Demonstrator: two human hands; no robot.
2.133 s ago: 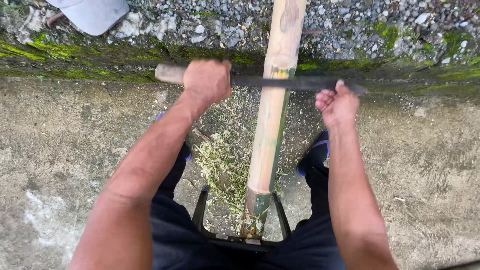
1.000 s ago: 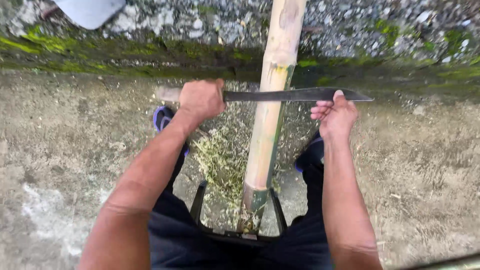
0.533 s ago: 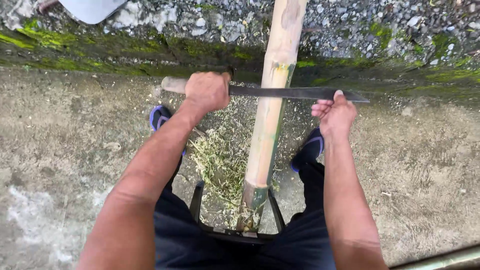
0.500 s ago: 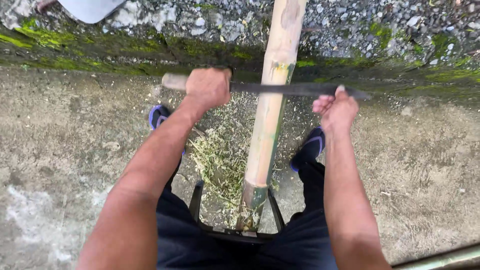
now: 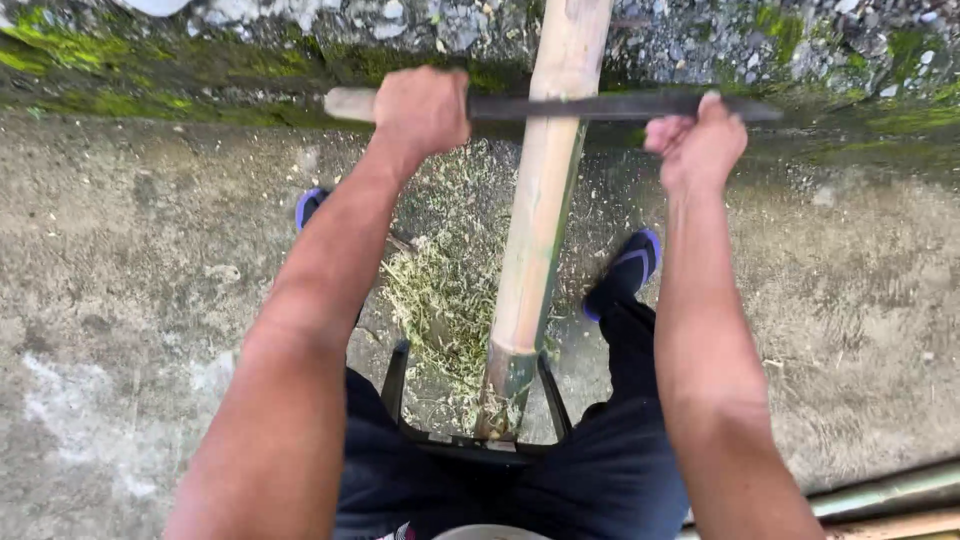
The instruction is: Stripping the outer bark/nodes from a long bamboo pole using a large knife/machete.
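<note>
While both arms reach forward, left hand (image 5: 420, 108) clenched on knife (image 5: 600, 106) handle, right hand (image 5: 697, 145) pinching blade, across bamboo pole (image 5: 535, 220).

An outdoor yard: bare concrete ground (image 5: 120, 300), a mossy gutter (image 5: 150, 80), gravel (image 5: 690, 35).

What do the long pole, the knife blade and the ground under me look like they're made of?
Pole: looks like bamboo, pale tan scraped surface, green skin left near its lower end. Knife blade: seems dark, dull metal; handle light wood, gripped by the left hand, right hand on the blade's far end. Ground: rough grey concrete, stained.
</note>
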